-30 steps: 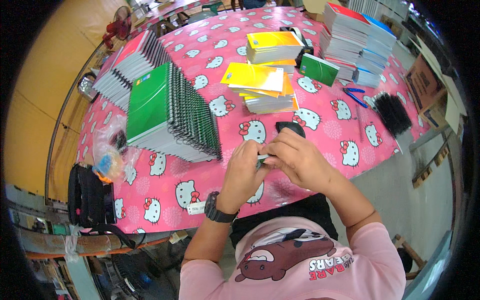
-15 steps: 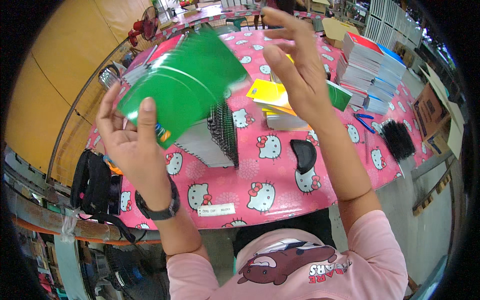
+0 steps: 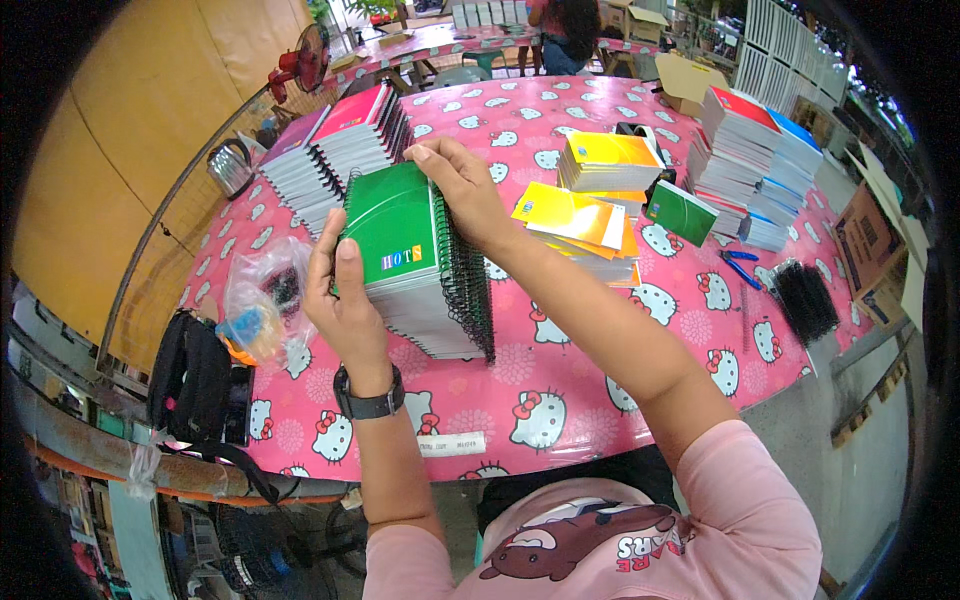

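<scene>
Between the person's two bare hands stands one thick stack of green spiral-bound notebooks (image 3: 425,315), its coils along the right side. The left hand (image 3: 345,310) is unclenched, fingers straight and thumb raised, along the left edge of the top green notebook (image 3: 390,215). The right hand (image 3: 465,195) bends over that notebook's far right corner, by the coil; from where I stand, I cannot tell whether its fingertips pinch or merely rest. The step in hand looks like settling the top notebook flush with those beneath. The next move seems to call for light, even pressure from both sides and fingers kept clear of the coils.

Counting outward: beyond the left hand, two more coil-bound stacks, one red (image 3: 360,115), one purple (image 3: 300,170). Right of the right hand, two yellow piles (image 3: 575,222), one loose green booklet (image 3: 682,212), one red-topped stack (image 3: 722,150), one blue-topped stack (image 3: 775,180), one pair of blue pliers (image 3: 741,267) and one black bundle (image 3: 803,300), probably coils. Left of the left hand, one clear plastic bag (image 3: 262,310) and one black bag (image 3: 190,375). Notebooks within each stack sit too tightly to count.
</scene>
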Demonstrator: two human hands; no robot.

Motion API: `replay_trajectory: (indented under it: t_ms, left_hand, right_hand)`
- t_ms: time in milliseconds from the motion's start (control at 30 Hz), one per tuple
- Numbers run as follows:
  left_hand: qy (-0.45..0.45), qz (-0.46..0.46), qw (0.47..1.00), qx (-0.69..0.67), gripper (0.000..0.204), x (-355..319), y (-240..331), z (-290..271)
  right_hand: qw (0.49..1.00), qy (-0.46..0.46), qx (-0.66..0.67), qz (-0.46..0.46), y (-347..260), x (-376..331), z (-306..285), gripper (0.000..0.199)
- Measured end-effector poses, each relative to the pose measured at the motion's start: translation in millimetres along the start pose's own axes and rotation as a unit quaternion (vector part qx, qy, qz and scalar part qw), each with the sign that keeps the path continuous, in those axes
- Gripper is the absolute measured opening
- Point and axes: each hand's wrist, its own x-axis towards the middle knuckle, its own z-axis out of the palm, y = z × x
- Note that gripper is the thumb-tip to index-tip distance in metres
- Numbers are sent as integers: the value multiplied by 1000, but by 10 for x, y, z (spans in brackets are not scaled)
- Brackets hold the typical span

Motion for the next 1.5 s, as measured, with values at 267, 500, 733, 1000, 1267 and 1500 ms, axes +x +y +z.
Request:
replay_trajectory:
  t_ms: [267, 500, 733, 1000, 1267, 1500]
  left_hand:
    - [84, 69, 994, 30, 40, -46, -107, 129]
    - [107, 62, 992, 21, 39, -34, -142, 189]
    - [157, 222, 962, -32, 49, -267, 189, -363]
    - [-364, 77, 853, -365, 29, -729, 395, -108]
    - [-405, 3, 870, -282, 34, -961, 405, 603]
    - [-385, 156, 909, 11, 36, -1183, 444, 1296]
  right_hand:
    - [999, 31, 7, -7, 51, -34, -2, 26]
    - [983, 62, -124, -122, 10, -47, -80, 35]
    - [909, 245, -326, -89, -53, -595, -2097, 24]
    - [682, 444, -574, 86, 245, -1401, -4244, 39]
    - [685, 454, -556, 122, 138, -1500, -4356, 27]
    - [792, 314, -518, 84, -863, -1821, -3332, 16]
